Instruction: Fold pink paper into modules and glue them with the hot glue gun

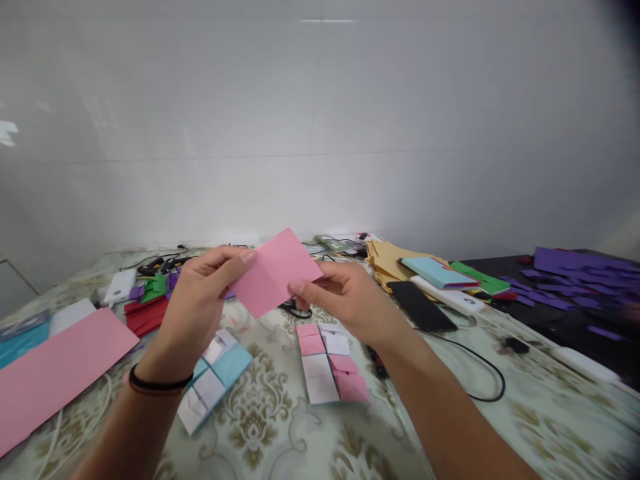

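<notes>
A square of pink paper (277, 272) with a faint crease down its middle hangs in the air above the table. My left hand (213, 280) pinches its left corner between thumb and fingers. On the opposite side, my right hand (345, 293) grips the right corner, thumb on the near face. Below them on the patterned cloth lies a folded pink and white paper piece (320, 379) made of small pockets. To its left, partly behind my left wrist, is a similar blue and white folded piece (233, 365).
Long pink paper sheets (60, 377) lie at the left, beside red folded paper (147, 317). A black phone (421, 305), a white power strip (453, 297) and a blue paper stack (440, 272) are at the right. Purple paper pieces (575, 273) cover a dark surface beyond. A wall rises behind.
</notes>
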`<state>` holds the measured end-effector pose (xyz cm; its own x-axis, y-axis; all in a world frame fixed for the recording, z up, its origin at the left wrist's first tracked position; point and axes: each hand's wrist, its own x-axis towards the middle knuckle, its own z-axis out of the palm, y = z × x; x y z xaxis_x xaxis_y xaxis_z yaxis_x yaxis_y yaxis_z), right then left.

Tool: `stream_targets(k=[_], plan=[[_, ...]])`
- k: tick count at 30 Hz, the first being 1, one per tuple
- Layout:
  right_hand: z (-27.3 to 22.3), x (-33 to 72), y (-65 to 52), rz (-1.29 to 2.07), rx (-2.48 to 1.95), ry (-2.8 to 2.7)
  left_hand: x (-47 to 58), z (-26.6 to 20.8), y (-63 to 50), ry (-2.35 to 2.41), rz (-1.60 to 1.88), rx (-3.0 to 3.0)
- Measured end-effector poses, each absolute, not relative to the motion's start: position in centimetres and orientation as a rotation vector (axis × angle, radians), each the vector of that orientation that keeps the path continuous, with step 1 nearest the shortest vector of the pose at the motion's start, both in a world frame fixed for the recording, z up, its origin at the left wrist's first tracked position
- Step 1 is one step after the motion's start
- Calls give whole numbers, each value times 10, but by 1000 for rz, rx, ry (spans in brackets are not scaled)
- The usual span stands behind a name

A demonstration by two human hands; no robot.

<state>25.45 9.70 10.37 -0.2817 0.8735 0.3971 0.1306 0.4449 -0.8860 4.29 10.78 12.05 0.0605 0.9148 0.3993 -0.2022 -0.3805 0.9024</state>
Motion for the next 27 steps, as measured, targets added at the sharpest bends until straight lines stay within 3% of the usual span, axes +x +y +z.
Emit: stream_targets(k=[5,9,13,17,20,27], plan=[[106,259,96,865,-1014,-1676,37,121,104,945,1462,1779],[110,258,84,784,-1135,-1687,38,117,93,933,1104,2081],[104,258,65,877,-1204,-1729,36,97,82,850,900,1997],[72,253,49,972,-1263,-1745,27,63,63,667,731,1835],[39,244,36,919,-1371,-1796,24,35,43,831,608,1924],[-7,237,9,1247,-1397,-1845,13,-15,19,832,452,1695]])
